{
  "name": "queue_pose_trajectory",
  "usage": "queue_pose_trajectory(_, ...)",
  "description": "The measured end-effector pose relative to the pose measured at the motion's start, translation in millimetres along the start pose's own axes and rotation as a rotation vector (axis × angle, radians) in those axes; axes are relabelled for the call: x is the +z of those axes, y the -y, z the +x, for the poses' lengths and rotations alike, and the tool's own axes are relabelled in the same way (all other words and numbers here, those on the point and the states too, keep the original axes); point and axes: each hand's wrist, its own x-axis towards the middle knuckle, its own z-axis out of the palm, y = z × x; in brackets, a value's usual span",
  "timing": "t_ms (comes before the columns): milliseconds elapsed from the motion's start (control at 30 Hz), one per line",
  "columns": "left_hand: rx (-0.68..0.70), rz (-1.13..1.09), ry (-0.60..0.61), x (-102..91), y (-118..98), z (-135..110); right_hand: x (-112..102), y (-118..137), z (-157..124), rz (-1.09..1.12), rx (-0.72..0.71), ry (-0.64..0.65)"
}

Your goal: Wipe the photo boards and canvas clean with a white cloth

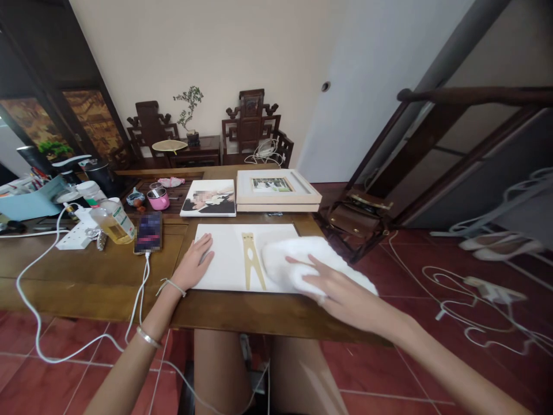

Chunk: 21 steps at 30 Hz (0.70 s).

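Observation:
A white rectangular panel (224, 268) lies flat at the table's front edge, with a tan two-legged shape (250, 262) like a clothes peg in its middle. On the panel's left edge rests my left hand (195, 262), fingers stretched out and holding nothing. My right hand (334, 288) grips a bunched white cloth (319, 253) and presses it over the panel's right part. The cloth is slightly blurred and hides that side of the panel, hanging past its right edge. Behind the panel lies a photo print on a white board (208, 199).
Stacked light-wood frames (279, 206) stand at the back right. Left of the panel are a charging phone (148, 232), a bottle of yellowish liquid (114, 222), a pink cup (158, 199) and a power strip (80, 233). A white cable (32, 323) droops over the front edge.

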Motion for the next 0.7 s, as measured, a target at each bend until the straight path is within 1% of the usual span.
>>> queue_pose_trajectory(133,-0.001,-0.011,0.004,-1.3,-0.1,-0.7,-2.7,-32.9,63.1,-0.031,-0.006,-0.041)
queue_pose_trajectory(200,-0.005,-0.019,0.004,-2.1,0.1,-1.0,-4.6,-43.6,88.9,-0.044,0.005,-0.046)
queue_pose_trajectory(267,-0.009,-0.023,0.003,-2.6,0.7,-1.0,-5.6,-47.5,102.9,-0.049,0.002,-0.066)
queue_pose_trajectory(300,-0.009,-0.024,0.003,-2.6,1.0,-1.0,-5.6,-46.7,104.4,-0.049,-0.004,-0.079)
queue_pose_trajectory(333,-0.008,-0.024,0.003,-2.4,1.3,-0.9,-5.1,-44.2,102.2,-0.047,-0.012,-0.088)
queue_pose_trajectory(400,-0.005,-0.023,0.002,-1.7,1.9,-0.6,-3.4,-34.3,87.2,-0.034,-0.029,-0.101)
queue_pose_trajectory(500,0.002,-0.014,-0.003,-0.6,2.2,-0.2,-1.7,-11.7,45.1,0.006,-0.041,-0.084)
queue_pose_trajectory(600,0.009,-0.011,-0.013,-0.4,1.6,0.1,-6.0,12.5,-1.2,0.064,-0.046,-0.024)
queue_pose_trajectory(667,0.011,-0.01,-0.01,-0.6,1.0,0.3,-11.6,24.6,-21.4,0.084,-0.054,0.04)
queue_pose_trajectory(700,0.009,-0.009,-0.009,-0.8,0.8,0.4,-14.1,28.3,-26.1,0.08,-0.055,0.072)
